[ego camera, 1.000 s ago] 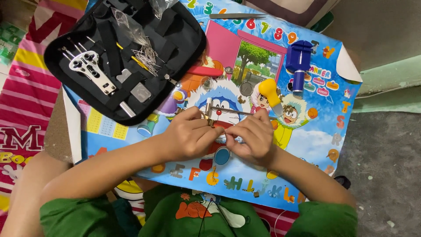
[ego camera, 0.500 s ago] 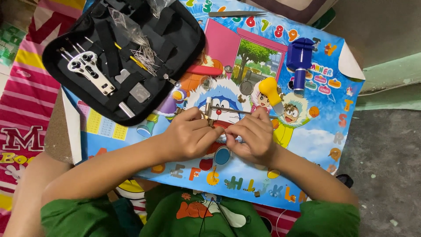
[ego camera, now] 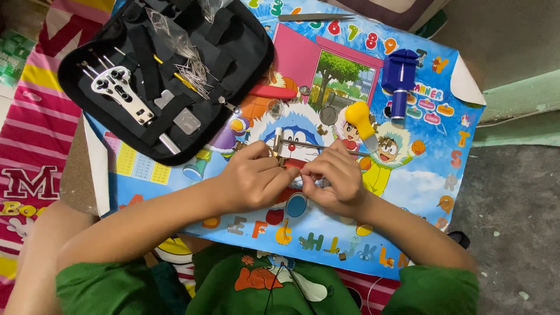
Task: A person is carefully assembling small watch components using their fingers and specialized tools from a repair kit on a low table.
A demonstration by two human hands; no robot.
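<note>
My left hand and my right hand meet fingertip to fingertip over the middle of a colourful cartoon poster. Both pinch a small metal piece, which the fingers mostly hide. Just beyond my fingers lies a small hammer-like tool, its thin shaft running right. A yellow-handled tool lies behind my right hand. Further back stands a blue plastic press tool.
An open black tool pouch lies at the upper left, holding several thin pins and a metal wrench. Grey tweezers rest at the poster's far edge. A striped mat lies left, bare grey floor right.
My hands have stayed together in the same spot, with only small finger movements on the metal piece. Everything else lies as it did.
</note>
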